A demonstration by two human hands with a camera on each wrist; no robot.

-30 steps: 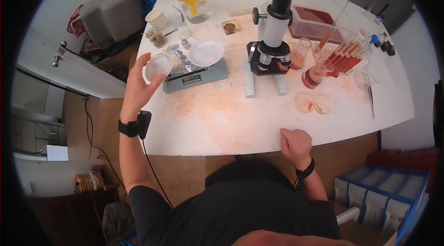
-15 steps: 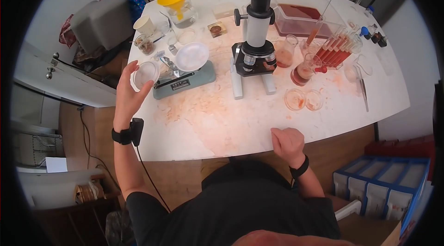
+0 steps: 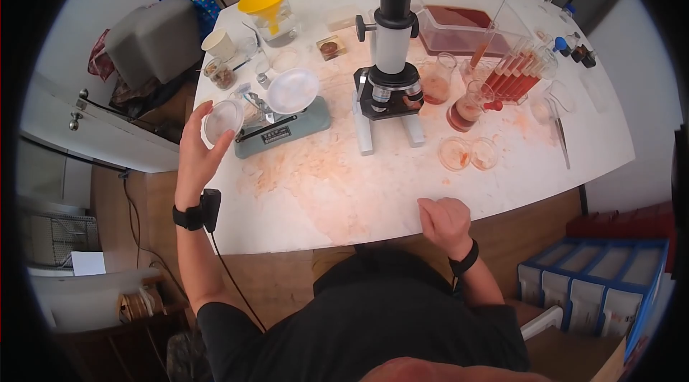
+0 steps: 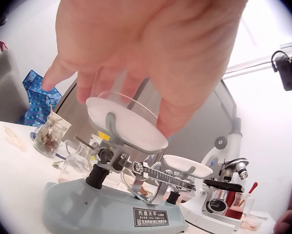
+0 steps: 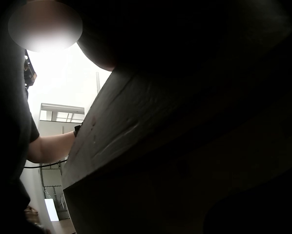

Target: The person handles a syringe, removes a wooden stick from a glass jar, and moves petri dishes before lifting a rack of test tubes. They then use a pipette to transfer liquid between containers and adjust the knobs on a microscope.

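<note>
Your left hand held a clear, colourless, round-rimmed vessel in curved fingers at the balance's white left pan; your right hand's fingers were curled in.

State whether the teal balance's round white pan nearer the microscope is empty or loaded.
Empty: the round white pan shows a bare surface in the head view; nothing rises above its rim in the left wrist view.

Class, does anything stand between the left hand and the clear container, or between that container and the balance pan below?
Nothing visible does: the left hand grips the clear container, and no object shows between it and the balance pan; contact there is unclear.
</note>
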